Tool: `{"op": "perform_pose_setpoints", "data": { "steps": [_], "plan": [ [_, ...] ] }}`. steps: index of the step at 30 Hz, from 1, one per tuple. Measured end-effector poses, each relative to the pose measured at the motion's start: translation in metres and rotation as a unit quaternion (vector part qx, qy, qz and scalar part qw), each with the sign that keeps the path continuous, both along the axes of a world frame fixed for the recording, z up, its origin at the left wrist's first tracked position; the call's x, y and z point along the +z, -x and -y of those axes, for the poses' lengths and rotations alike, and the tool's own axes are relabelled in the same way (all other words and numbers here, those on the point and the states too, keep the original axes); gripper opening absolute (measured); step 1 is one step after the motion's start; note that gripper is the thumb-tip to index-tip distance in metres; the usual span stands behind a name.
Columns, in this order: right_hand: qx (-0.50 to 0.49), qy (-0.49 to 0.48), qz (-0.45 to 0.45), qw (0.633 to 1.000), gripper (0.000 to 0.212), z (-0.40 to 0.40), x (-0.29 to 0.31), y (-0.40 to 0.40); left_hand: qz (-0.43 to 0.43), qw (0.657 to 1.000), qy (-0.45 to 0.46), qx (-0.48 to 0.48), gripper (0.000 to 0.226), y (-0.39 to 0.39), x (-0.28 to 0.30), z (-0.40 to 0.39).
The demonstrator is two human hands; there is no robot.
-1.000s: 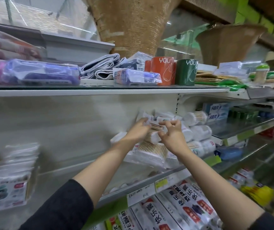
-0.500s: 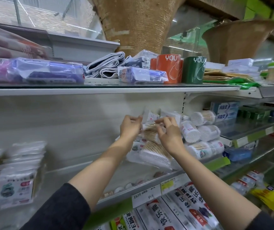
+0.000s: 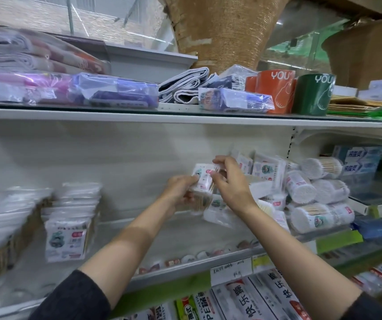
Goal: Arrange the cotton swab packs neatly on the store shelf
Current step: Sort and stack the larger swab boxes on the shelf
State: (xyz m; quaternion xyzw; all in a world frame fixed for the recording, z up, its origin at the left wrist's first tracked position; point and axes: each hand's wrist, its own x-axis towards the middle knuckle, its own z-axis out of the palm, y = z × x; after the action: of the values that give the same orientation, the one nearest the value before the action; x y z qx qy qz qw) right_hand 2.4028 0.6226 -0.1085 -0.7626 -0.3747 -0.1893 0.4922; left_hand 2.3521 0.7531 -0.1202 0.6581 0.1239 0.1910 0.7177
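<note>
Both arms reach forward and up from the near edge, forearms bare, dark sleeves pushed back to the elbows. The left hand [image 3: 180, 190] curls its fingers around a swab pack [image 3: 202, 179] from the left, thumb toward the pack's top. The right hand [image 3: 230, 181] is raised just to the right, wrist bent, fingers curled over the pack's upper right corner. The two hands sit close together, nearly touching.

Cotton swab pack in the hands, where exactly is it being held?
The left hand grips the cotton swab pack at its left side; the right hand pinches its top right edge.
</note>
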Motion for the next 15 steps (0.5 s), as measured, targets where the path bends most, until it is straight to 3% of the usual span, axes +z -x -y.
{"op": "perform_pose_setpoints", "data": {
  "steps": [9, 12, 15],
  "plan": [
    [0.060, -0.039, -0.130, 0.989, 0.059, -0.038, -0.013, 0.013, 0.060, 0.997, 0.047, 0.017, 0.012, 0.032, -0.005, -0.029],
    [0.057, 0.007, -0.146, 0.988, 0.049, -0.049, -0.023, 0.012, 0.078, 0.996, 0.045, 0.028, 0.012, 0.039, -0.009, -0.034],
    [0.069, 0.010, -0.151, 0.986, 0.024, -0.057, -0.033, 0.014, 0.092, 0.994, 0.043, 0.031, 0.009, 0.043, -0.013, -0.037]
  ]
}}
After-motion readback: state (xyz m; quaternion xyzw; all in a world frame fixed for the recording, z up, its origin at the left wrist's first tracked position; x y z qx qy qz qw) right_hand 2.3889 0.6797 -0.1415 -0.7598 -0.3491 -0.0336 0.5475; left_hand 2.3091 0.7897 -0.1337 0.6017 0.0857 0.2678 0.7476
